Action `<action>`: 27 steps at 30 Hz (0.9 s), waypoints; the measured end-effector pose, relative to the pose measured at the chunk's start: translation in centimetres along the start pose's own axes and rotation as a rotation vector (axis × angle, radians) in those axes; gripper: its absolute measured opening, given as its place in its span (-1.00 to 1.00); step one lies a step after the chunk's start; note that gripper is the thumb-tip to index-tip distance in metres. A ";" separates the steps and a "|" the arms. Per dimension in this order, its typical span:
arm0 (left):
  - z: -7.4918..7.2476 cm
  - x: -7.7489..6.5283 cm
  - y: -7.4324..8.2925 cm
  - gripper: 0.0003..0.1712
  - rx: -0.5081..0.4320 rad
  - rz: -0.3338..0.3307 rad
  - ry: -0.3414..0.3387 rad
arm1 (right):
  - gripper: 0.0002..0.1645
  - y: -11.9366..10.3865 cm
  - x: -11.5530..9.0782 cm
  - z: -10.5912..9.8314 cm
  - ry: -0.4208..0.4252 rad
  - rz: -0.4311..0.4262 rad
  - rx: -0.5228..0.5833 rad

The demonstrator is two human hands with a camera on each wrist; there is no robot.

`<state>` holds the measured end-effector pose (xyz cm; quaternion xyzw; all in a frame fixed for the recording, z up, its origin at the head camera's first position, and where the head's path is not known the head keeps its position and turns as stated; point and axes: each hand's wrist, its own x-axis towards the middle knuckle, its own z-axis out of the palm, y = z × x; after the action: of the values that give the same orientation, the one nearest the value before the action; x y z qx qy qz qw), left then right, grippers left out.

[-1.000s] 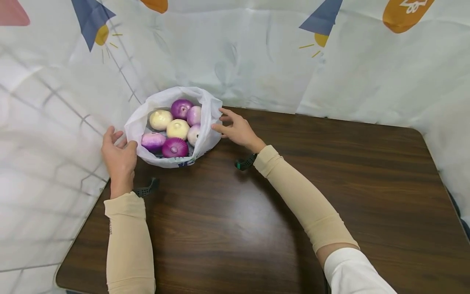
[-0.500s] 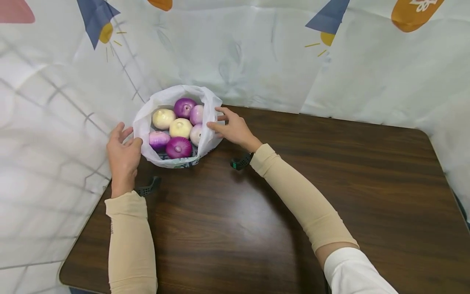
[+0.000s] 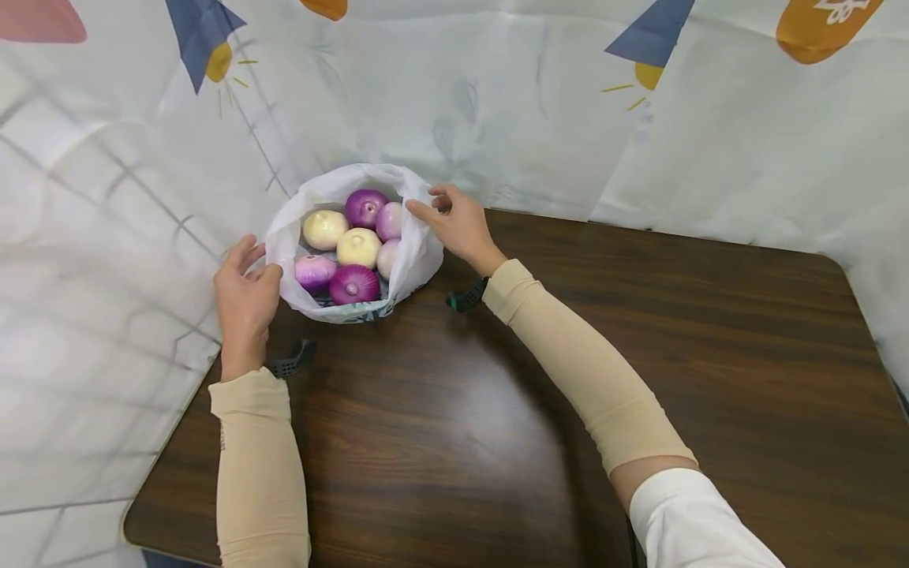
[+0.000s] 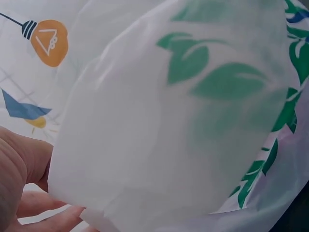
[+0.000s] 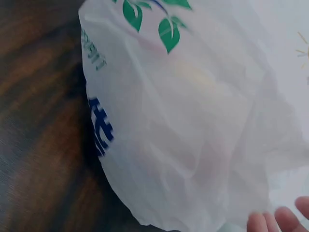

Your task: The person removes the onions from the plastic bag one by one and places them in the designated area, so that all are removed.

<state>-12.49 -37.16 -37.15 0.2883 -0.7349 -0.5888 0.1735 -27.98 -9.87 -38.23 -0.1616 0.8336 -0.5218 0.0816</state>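
Observation:
A white plastic bag [image 3: 419,264] with green leaf print stands at the back left of the table, its mouth spread wide. Inside lie several peeled onions: purple ones such as the front onion [image 3: 354,285], and pale yellow ones such as the middle onion [image 3: 358,248]. My left hand [image 3: 246,296] pinches the bag's left rim, thumb over the edge. On the opposite side, my right hand [image 3: 461,229] holds the right rim between thumb and fingers. In the right wrist view, only its fingertips [image 5: 285,221] show beside the bag; the thumb is out of sight there.
The dark wood table [image 3: 454,442] stretches to the front and right. A white patterned curtain [image 3: 525,118] hangs close behind the bag and along the left side. Each wrist wears a dark strap, such as the left strap [image 3: 293,361].
My right hand has moved up and back along the bag's right rim. My left thumb has come over the left rim. The whole view has shifted slightly; the onions keep their arrangement.

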 end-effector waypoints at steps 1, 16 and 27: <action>0.0 0.0 0.0 -0.23 0.004 -0.001 -0.003 | -0.15 -0.1 0.2 -0.1 0.015 -0.005 -0.010; 0.2 0.2 0.0 -0.25 0.116 0.008 -0.018 | -0.19 0.8 1.2 0.0 -0.053 0.057 -0.041; -0.1 0.4 -0.1 -0.25 0.107 -0.011 -0.034 | -0.37 2.2 1.3 0.5 -0.073 0.102 0.080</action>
<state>-12.70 -37.51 -37.25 0.2910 -0.7667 -0.5544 0.1420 -29.44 -9.89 -40.40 -0.1346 0.8156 -0.5438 0.1448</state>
